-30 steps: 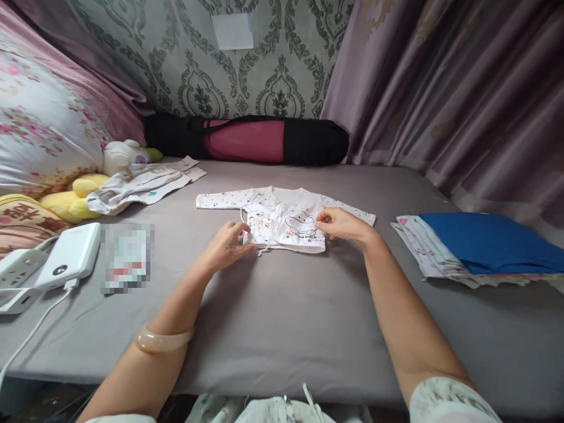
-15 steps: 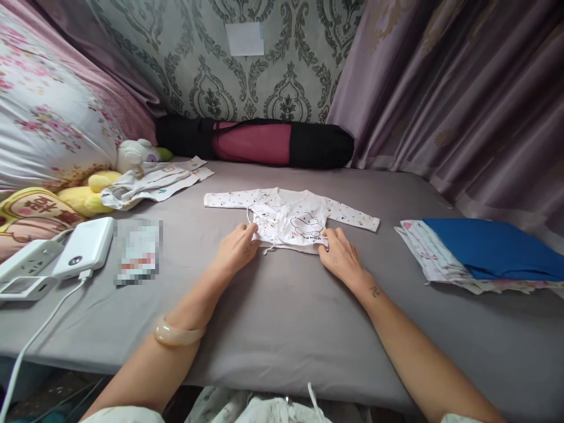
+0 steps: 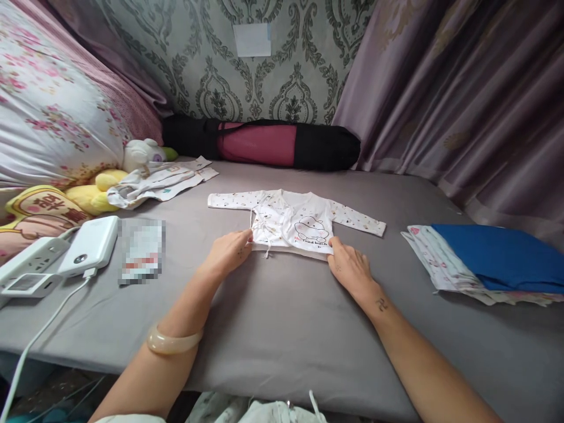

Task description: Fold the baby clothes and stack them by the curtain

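Note:
A small white baby shirt (image 3: 304, 214) lies spread on the grey bed sheet, sleeves out to both sides. It has a wrap front with tie strings, small prints on the sleeves and a cartoon animal with lettering on one side. My left hand (image 3: 229, 252) pinches its lower left corner, fingers closed. At the opposite lower corner, my right hand (image 3: 350, 264) grips the hem between thumb and fingers. A thin tie hangs past the hem between the hands.
Folded clothes with a blue cloth (image 3: 497, 255) on top lie at right. Left are a power bank (image 3: 90, 247), a power strip (image 3: 33, 261), a blurred packet (image 3: 141, 252), a crumpled garment (image 3: 163, 182) and plush toys. A long black-and-red bag (image 3: 259, 144) lies along the wall.
The shirt's hem has been drawn wider and flatter as my hands moved apart. Its front looks smoother, with the print more fully spread. The view has shifted slightly.

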Demonstrator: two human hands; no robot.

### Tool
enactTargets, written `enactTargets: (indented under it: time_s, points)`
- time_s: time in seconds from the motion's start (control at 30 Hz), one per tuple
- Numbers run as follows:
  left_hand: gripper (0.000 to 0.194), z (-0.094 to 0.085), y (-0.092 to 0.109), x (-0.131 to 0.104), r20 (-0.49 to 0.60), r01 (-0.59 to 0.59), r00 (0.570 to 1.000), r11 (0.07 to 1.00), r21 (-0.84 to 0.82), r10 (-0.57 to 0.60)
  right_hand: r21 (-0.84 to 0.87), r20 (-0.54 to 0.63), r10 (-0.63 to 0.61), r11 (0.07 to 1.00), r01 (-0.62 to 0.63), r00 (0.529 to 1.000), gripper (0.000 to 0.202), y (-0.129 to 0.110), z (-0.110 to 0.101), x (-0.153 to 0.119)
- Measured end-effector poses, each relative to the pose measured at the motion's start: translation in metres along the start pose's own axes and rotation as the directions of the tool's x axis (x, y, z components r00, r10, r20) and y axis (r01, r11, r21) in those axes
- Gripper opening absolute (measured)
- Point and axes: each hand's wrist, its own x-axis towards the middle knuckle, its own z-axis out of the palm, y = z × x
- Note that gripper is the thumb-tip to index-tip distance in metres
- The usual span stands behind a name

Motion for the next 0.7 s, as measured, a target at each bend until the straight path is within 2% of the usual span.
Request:
enactTargets:
  time_s: [0.17, 0.3, 0.37, 0.43, 0.5, 0.57, 0.7]
  points:
    - [0.024, -0.001, -0.011, -0.002, -0.011, -0.076, 0.997, 0.994, -0.072, 0.075, 0.049, 0.01, -0.034, 0.998, 0.033, 0.999, 0.032, 0.009, 0.0, 0.001]
    - [0.027, -0.007, -0.014, -0.001, 0.017, -0.085, 0.996, 0.976, -0.199, 0.09, 0.192, 0.087, -0.111, 0.977, 0.093, 0.99, 0.029, 0.024, -0.014, 0.0]
    - [0.034, -0.01, -0.01, 0.001, -0.029, -0.072, 0.997, 0.975, -0.21, 0.067, 0.253, 0.109, -0.122, 0.963, 0.091, 0.987, 0.03, 0.029, -0.027, 0.004]
    - [0.033, -0.012, 0.0, 0.006, -0.109, -0.059, 0.993, 0.985, -0.162, 0.042, 0.271, 0.041, -0.113, 0.958, 0.097, 0.993, 0.029, 0.028, -0.039, 0.014]
    - [0.03, -0.012, 0.014, 0.013, -0.16, -0.063, 0.986, 0.994, -0.089, 0.048, 0.264, -0.08, -0.138, 0.952, 0.155, 0.987, 0.026, 0.019, -0.048, 0.031]
    - [0.028, -0.01, 0.029, 0.02, -0.159, -0.078, 0.985, 0.997, -0.013, 0.075, 0.282, -0.156, -0.225, 0.923, 0.261, 0.962, 0.028, 0.002, -0.052, 0.055]
    - [0.025, 0.0, 0.047, 0.028, -0.124, 0.016, 0.992, 0.997, 0.076, -0.007, 0.299, -0.163, -0.282, 0.899, 0.319, 0.946, 0.026, -0.043, -0.045, 0.11]
